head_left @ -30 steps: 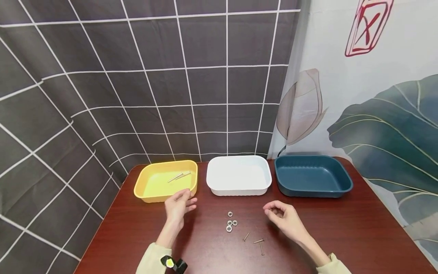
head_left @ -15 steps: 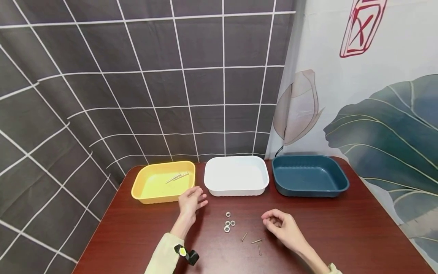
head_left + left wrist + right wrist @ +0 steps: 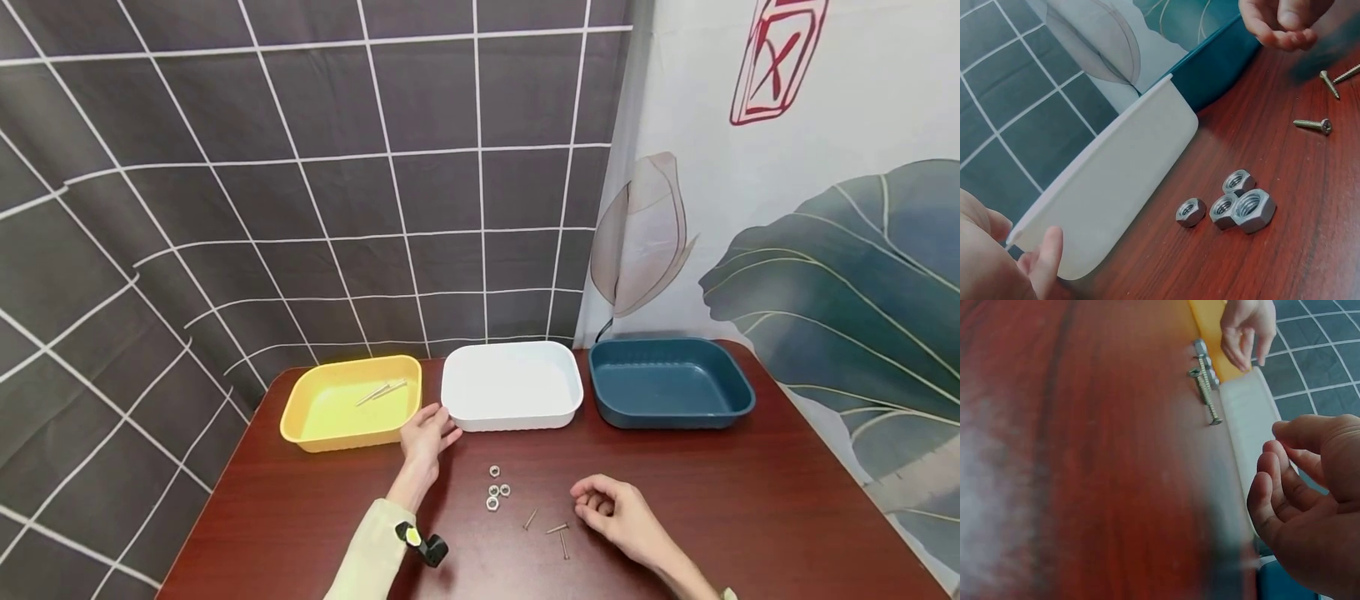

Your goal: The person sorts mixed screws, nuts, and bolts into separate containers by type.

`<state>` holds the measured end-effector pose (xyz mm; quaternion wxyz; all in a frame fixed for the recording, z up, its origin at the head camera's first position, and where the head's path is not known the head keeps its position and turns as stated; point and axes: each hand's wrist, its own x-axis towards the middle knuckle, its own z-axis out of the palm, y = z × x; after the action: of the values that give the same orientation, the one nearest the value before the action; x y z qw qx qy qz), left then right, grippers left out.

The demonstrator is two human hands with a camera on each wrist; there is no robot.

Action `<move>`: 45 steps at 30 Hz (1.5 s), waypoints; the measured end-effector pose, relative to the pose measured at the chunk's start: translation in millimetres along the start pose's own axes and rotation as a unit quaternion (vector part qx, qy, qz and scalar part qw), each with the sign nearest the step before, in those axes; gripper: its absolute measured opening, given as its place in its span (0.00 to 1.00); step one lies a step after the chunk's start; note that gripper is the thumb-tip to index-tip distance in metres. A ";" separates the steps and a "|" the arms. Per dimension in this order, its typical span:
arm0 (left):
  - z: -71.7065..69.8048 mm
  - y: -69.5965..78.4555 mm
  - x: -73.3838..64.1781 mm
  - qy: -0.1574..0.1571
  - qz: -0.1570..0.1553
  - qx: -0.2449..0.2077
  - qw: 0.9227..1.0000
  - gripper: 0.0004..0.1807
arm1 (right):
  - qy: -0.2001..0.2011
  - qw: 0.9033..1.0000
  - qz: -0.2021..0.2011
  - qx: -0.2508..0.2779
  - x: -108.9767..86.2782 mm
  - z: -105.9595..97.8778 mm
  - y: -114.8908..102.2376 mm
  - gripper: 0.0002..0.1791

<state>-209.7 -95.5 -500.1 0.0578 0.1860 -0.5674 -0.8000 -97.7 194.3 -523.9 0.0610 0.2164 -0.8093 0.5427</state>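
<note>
My left hand (image 3: 423, 433) reaches to the front left corner of a white tray (image 3: 512, 421), fingers loosely spread. In the left wrist view its fingertips (image 3: 1054, 240) lie right at the tray's rim and wall. My right hand (image 3: 618, 512) hovers over the table at the right, fingers loosely curled with nothing between them. Between the hands lie several steel hex nuts (image 3: 1254, 211), grouped closely in front of the white tray. Three screws lie nearer the right hand, one screw (image 3: 1313, 125) with its cross-slotted head showing.
A yellow tray (image 3: 341, 442) with a few screws (image 3: 381, 392) in it stands at the left. At the right is a dark blue tray (image 3: 675, 417). Behind the reddish-brown table (image 3: 750, 517) hangs a grid-patterned curtain (image 3: 420, 192).
My left hand has moved right, from the yellow tray's front corner to the white tray's corner. The right hand has come slightly nearer. The head view has shifted a little; nuts and screws lie unmoved.
</note>
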 end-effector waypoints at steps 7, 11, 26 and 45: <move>4.8 -0.5 0.8 0.011 0.003 -0.007 1.000 0.21 | -0.023 1.000 -0.005 -0.007 -4.9 5.1 3.5 0.10; 6.6 -0.1 3.0 0.015 0.000 -0.016 1.000 0.22 | -0.023 0.999 -0.022 -0.023 -3.9 7.6 4.4 0.12; 10.2 2.5 5.3 0.020 -0.004 -0.014 1.000 0.20 | -0.034 0.995 -0.066 -0.061 -1.0 15.7 5.9 0.15; 10.0 3.6 5.8 0.005 -0.025 -0.031 0.999 0.23 | -0.062 0.988 -0.090 -0.114 4.6 17.2 5.8 0.16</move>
<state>-219.1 -89.7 -495.3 0.0466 0.2021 -0.5377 -0.8172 -101.8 179.3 -534.3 0.0836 0.3132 -0.8451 0.4251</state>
